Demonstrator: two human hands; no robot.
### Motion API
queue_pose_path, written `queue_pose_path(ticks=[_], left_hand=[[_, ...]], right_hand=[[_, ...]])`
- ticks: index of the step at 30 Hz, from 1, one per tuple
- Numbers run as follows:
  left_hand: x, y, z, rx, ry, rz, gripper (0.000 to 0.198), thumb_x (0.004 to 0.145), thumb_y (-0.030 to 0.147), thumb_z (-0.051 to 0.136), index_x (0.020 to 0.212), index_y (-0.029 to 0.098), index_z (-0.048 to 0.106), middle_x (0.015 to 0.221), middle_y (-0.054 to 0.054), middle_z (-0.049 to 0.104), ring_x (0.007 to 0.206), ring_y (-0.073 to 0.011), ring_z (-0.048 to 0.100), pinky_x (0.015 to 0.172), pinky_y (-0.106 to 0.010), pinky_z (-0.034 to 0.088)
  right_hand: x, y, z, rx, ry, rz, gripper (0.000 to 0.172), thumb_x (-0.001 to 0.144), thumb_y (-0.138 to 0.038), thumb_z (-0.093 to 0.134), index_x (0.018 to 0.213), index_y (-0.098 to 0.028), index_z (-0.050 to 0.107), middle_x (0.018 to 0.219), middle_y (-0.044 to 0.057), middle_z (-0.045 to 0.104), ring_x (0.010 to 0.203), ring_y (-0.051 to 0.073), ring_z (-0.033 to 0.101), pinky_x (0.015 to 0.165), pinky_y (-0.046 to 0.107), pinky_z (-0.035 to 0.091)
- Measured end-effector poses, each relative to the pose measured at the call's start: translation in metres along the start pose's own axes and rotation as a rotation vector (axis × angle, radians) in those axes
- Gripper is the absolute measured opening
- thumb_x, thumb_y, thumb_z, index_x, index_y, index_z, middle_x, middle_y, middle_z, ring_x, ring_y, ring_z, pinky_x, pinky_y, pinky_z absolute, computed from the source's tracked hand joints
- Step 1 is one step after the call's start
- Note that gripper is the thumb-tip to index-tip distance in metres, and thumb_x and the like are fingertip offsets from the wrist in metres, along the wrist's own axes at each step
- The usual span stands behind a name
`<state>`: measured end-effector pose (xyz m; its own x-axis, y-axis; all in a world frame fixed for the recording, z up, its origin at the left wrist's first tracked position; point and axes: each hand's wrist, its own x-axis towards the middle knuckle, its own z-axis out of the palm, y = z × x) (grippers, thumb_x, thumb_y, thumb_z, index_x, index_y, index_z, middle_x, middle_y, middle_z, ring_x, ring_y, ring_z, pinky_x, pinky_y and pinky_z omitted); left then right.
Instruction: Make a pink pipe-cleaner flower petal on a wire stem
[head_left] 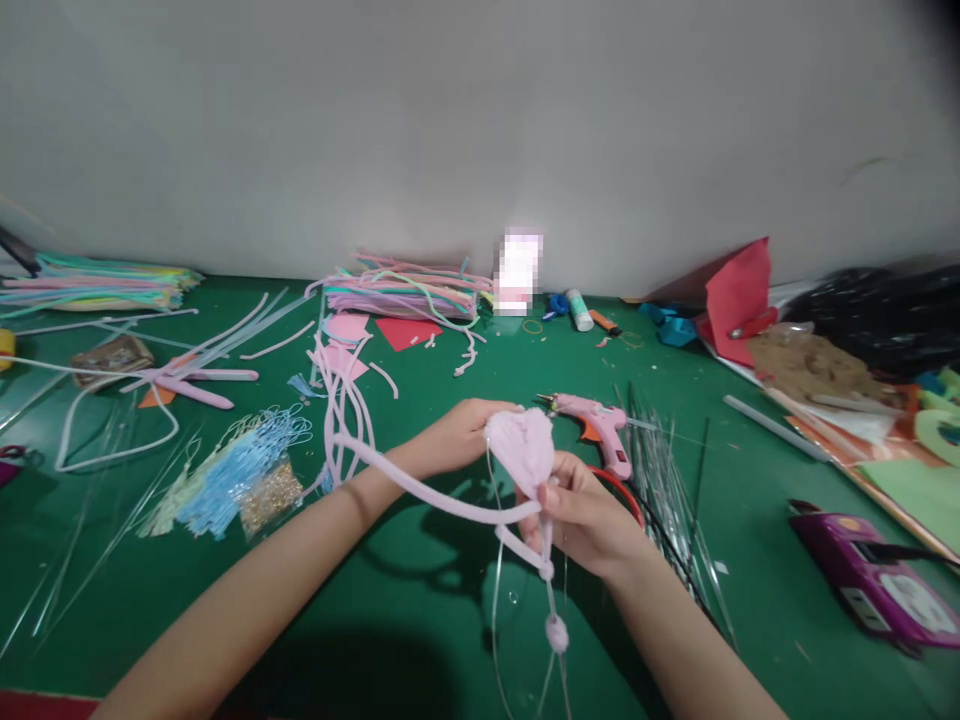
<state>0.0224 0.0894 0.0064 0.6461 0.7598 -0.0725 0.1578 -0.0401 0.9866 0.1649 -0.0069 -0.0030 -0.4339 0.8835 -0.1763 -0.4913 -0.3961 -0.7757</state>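
Note:
A fuzzy pink heart (523, 447) made of pipe cleaner is held up near the middle of the view. My left hand (466, 432) is at its upper left edge, with the fingertips partly hidden behind it. Beneath the heart, my right hand (577, 510) pinches its lower point and the end of a long pink pipe cleaner (435, 502). That strip curves away to the left across my left forearm. Clear thin strands and a small pink fuzzy ball (556, 634) hang below my right fingers.
A pink glue gun (600, 420) and thin wires (675, 480) lie right of my hands. Pipe cleaner bundles (405, 290) line the back of the green table (337, 620). Blue tassels (240, 480) lie left, a purple device (877, 580) far right, and a bright blurred screen (519, 270) stands behind.

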Motion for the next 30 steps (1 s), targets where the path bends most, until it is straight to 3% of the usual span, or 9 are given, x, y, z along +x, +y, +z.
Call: queue_pose_path(ticks=[3, 7, 11, 15, 19, 22, 24, 27, 30], left_hand=[[-0.007, 0.0, -0.024, 0.183, 0.033, 0.045, 0.029, 0.084, 0.037, 0.052, 0.063, 0.017, 0.059, 0.059, 0.002, 0.056, 0.059, -0.0129, 0.053, 0.061, -0.023, 0.043], [-0.01, -0.006, -0.063, 0.472, 0.265, 0.008, 0.044, 0.091, 0.048, 0.033, 0.068, 0.018, 0.057, 0.049, 0.003, 0.045, 0.051, -0.0146, 0.049, 0.056, -0.024, 0.04], [-0.018, -0.017, -0.101, 0.811, 0.539, -0.071, 0.031, 0.088, 0.039, 0.041, 0.073, 0.018, 0.059, 0.058, -0.006, 0.057, 0.072, -0.0268, 0.06, 0.068, -0.032, 0.04], [-0.028, -0.027, -0.127, 0.994, 0.615, -0.147, 0.032, 0.09, 0.034, 0.036, 0.085, 0.017, 0.062, 0.075, -0.013, 0.066, 0.087, -0.0316, 0.062, 0.077, -0.038, 0.042], [-0.031, -0.03, -0.136, 1.053, 0.531, -0.14, 0.041, 0.084, 0.033, 0.047, 0.116, 0.01, 0.058, 0.112, -0.02, 0.065, 0.108, -0.0326, 0.058, 0.091, -0.041, 0.041], [-0.031, -0.018, -0.126, 0.969, 0.431, 0.021, 0.056, 0.081, 0.033, 0.052, 0.132, 0.01, 0.047, 0.136, -0.019, 0.05, 0.124, -0.0299, 0.047, 0.101, -0.042, 0.037], [-0.033, 0.0, -0.111, 0.784, 0.411, 0.091, 0.045, 0.086, 0.036, 0.049, 0.125, 0.016, 0.055, 0.129, -0.013, 0.058, 0.117, -0.0264, 0.053, 0.098, -0.04, 0.04], [-0.037, 0.03, -0.085, 0.551, 0.215, 0.078, 0.035, 0.086, 0.045, 0.053, 0.106, 0.021, 0.068, 0.112, -0.007, 0.068, 0.105, -0.0252, 0.061, 0.094, -0.038, 0.043], [-0.037, 0.047, -0.061, 0.309, -0.017, 0.051, 0.032, 0.084, 0.046, 0.058, 0.099, 0.022, 0.072, 0.103, -0.005, 0.072, 0.098, -0.0236, 0.064, 0.084, -0.032, 0.048]], right_hand=[[0.002, -0.002, 0.001, 0.018, -0.006, -0.032, 0.025, 0.066, -0.036, 0.081, 0.072, -0.016, 0.067, 0.057, 0.002, 0.069, 0.045, 0.013, 0.063, 0.044, 0.022, 0.051], [0.004, -0.001, 0.002, 0.006, 0.057, -0.039, 0.025, 0.064, -0.034, 0.082, 0.073, -0.016, 0.068, 0.059, 0.002, 0.07, 0.048, 0.013, 0.065, 0.047, 0.022, 0.053], [0.006, 0.0, 0.002, -0.045, 0.098, -0.087, 0.024, 0.067, -0.035, 0.081, 0.072, -0.015, 0.068, 0.063, 0.003, 0.071, 0.05, 0.013, 0.066, 0.051, 0.023, 0.054], [0.006, 0.0, 0.002, -0.098, 0.097, -0.104, 0.024, 0.068, -0.035, 0.08, 0.073, -0.015, 0.068, 0.064, 0.004, 0.073, 0.052, 0.014, 0.067, 0.051, 0.024, 0.055], [0.005, 0.001, 0.003, -0.131, 0.082, -0.099, 0.02, 0.07, -0.032, 0.079, 0.076, -0.016, 0.069, 0.067, 0.004, 0.074, 0.055, 0.016, 0.069, 0.051, 0.025, 0.056], [0.005, 0.003, 0.006, -0.171, 0.092, -0.074, 0.015, 0.072, -0.028, 0.077, 0.078, -0.016, 0.07, 0.07, 0.004, 0.075, 0.059, 0.015, 0.071, 0.056, 0.024, 0.058], [0.005, 0.004, 0.008, -0.206, 0.097, -0.043, 0.012, 0.073, -0.026, 0.077, 0.076, -0.016, 0.071, 0.07, 0.004, 0.075, 0.06, 0.014, 0.071, 0.057, 0.022, 0.057], [0.005, 0.004, 0.011, -0.248, 0.088, 0.0, 0.013, 0.072, -0.027, 0.077, 0.072, -0.016, 0.071, 0.066, 0.003, 0.074, 0.058, 0.012, 0.07, 0.055, 0.019, 0.056], [0.006, 0.004, 0.012, -0.282, 0.079, 0.031, 0.016, 0.072, -0.03, 0.077, 0.072, -0.014, 0.072, 0.064, 0.002, 0.073, 0.055, 0.011, 0.069, 0.054, 0.018, 0.055]])
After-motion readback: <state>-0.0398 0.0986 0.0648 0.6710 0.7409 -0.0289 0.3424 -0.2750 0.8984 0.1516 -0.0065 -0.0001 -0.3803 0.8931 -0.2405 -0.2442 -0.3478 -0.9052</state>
